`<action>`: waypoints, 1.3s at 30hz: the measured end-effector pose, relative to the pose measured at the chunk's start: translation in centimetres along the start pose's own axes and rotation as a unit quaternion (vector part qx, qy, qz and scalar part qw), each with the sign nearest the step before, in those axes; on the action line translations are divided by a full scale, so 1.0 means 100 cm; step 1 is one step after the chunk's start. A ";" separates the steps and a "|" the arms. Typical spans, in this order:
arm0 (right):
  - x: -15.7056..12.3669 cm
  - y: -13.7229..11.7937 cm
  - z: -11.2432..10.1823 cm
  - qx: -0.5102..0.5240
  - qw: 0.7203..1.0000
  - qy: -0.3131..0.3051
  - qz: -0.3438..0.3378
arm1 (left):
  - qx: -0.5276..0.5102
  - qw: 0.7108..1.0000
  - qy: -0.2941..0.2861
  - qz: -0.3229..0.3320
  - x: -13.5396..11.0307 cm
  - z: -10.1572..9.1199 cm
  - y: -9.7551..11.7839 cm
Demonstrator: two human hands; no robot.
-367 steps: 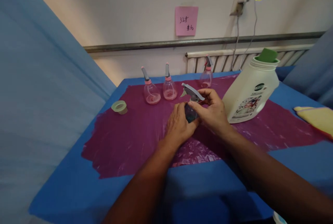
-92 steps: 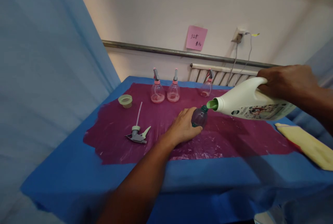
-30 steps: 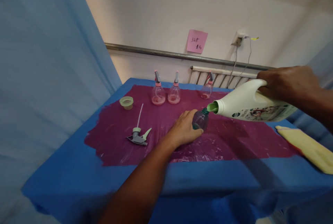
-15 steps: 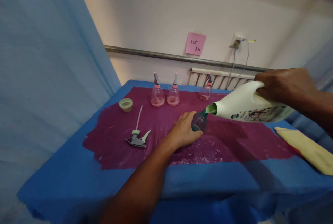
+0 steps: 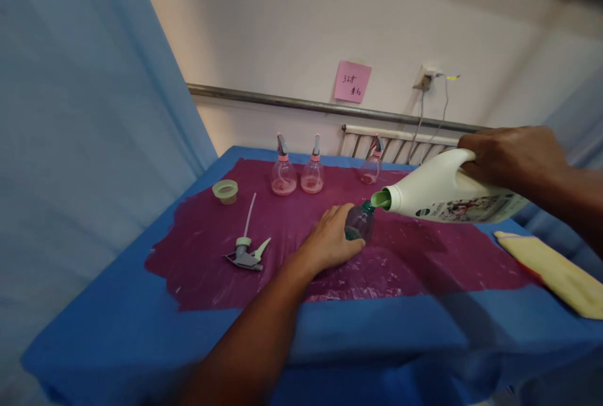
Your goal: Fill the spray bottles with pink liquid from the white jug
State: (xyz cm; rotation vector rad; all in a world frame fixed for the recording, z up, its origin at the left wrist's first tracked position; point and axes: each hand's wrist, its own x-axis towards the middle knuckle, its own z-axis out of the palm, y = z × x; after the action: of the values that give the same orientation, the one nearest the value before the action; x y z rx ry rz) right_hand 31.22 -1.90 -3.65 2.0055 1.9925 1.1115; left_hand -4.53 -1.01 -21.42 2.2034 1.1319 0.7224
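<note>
My left hand (image 5: 333, 237) is wrapped round a clear spray bottle body (image 5: 362, 224) with a green neck and no spray head on it. The bottle stands tilted on the plastic sheet, with some liquid low inside. My right hand (image 5: 511, 153) grips the handle of a cream-coloured jug (image 5: 438, 187) with a printed label, held tipped on its side. Its green pouring spout meets the mouth of the bottle. To the left of my left hand, a grey and pale green trigger spray head (image 5: 245, 256) lies with its tube pointing away from me.
Three spray bottles with pink collars, one being the left bottle (image 5: 283, 178), stand towards the wall. A pale green cup (image 5: 225, 191) stands at left. A folded yellow cloth (image 5: 551, 268) lies at right. Purple plastic sheet (image 5: 202, 268) covers part of the blue-covered table (image 5: 117, 324).
Both hands keep the same hold, with the spout still at the bottle's mouth. The view has shifted slightly; the liquid in the bottle looks a little higher.
</note>
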 end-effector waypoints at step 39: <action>-0.001 0.000 -0.003 0.006 1.000 -0.005 0.004 | -0.015 1.000 -0.001 0.008 0.000 0.001 -0.001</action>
State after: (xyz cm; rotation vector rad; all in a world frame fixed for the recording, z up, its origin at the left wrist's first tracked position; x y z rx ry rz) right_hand 31.05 -2.08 -3.44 2.0227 1.9941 1.0917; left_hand -4.58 -0.99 -21.56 2.1900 1.0954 0.7395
